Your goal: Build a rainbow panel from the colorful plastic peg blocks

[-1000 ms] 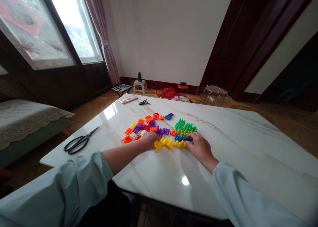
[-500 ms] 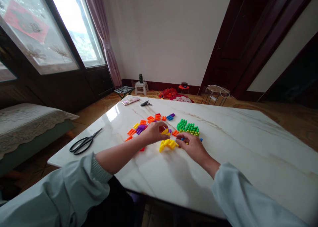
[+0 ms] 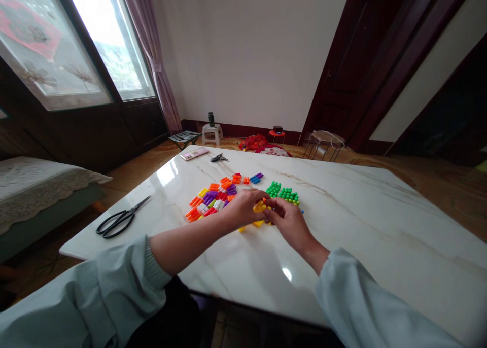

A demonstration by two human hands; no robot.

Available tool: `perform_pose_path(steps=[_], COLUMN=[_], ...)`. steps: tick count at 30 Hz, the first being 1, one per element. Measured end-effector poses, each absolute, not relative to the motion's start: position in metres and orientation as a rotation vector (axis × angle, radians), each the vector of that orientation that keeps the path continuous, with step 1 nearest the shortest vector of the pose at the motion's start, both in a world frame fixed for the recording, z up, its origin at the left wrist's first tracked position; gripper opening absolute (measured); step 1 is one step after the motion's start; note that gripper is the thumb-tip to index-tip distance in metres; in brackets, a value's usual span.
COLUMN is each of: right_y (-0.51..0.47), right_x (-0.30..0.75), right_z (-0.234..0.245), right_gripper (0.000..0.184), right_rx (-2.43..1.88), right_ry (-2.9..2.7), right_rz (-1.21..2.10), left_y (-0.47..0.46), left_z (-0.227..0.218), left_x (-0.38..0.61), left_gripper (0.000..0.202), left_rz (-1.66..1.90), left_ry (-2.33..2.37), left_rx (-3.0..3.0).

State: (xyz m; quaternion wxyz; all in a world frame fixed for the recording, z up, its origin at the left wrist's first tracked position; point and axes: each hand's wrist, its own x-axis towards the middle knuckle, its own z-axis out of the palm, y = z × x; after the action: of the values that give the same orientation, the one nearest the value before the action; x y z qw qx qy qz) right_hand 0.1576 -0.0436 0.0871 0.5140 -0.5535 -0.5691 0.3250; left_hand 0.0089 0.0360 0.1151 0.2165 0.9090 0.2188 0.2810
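Observation:
Between the fingertips of both hands are yellow plastic building pieces, held just above the table. My left hand is closed on them from the left, and my right hand pinches them from the right, so the two hands nearly touch. More yellow pieces lie under the hands, partly hidden. To the left spread orange, purple, white and red pieces. Just beyond my right hand stand joined green pieces. Blue and purple pieces lie farther back.
Black-handled scissors lie near the left edge of the white marble-patterned table. A phone and a small dark object, perhaps keys, lie at the far edge. Low stools stand on the floor beyond.
My right hand has come up and left to meet my left hand at the yellow pieces. The view has shifted slightly right.

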Motion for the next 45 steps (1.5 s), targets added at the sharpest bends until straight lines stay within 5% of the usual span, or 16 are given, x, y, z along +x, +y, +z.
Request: perform_pose_path(steps=[8, 14, 28, 39, 45], right_y=[-0.037, -0.038, -0.037, -0.039, -0.037], right_x=[0.188, 0.238, 0.243, 0.23, 0.186], right_z=[0.09, 0.079, 0.055, 0.064, 0.053], right_gripper=[0.015, 0.011, 0.027, 0.02, 0.027], right_rx=[-1.497, -1.959, -2.235, -2.151, -1.789], right_ry=[-1.497, -1.623, -1.937, -1.81, -2.037], right_rz=[0.436, 0.117, 0.019, -0.018, 0.347], left_y=[0.039, 0.053, 0.049, 0.059, 0.062], left_z=[0.116, 0.107, 0.077, 0.054, 0.055], left_x=[0.003, -0.013, -0.008, -0.009, -0.01], left_gripper=[0.047, 0.065, 0.077, 0.051, 0.035], left_rz=[0.659, 0.162, -0.216, -0.166, -0.192], left_ry=[0.689, 1.022, 1.177, 1.2, 1.211], left_rx=[2.574, 2.648, 2.648, 2.618, 2.599])
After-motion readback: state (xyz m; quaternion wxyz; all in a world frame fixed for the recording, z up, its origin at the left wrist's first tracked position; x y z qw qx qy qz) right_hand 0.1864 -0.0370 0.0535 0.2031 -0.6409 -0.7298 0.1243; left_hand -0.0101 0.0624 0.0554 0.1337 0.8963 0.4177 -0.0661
